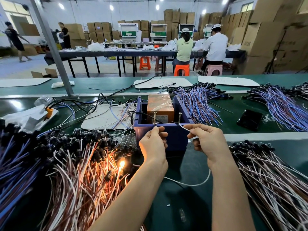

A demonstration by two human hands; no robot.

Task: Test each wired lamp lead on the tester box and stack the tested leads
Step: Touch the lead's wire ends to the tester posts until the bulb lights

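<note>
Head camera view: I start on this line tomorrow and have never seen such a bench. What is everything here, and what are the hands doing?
The camera sits on the worker's head, looking down at both bare hands. On the green belt stands a blue box with an orange block inside and two screws on its near rim: the tester. The right hand pinches a white wire by the right screw; the left hand pinches at the left screw, its wire hidden. A small lamp glows at left, so the lead seems good. Piles of leads lie either side.
</note>
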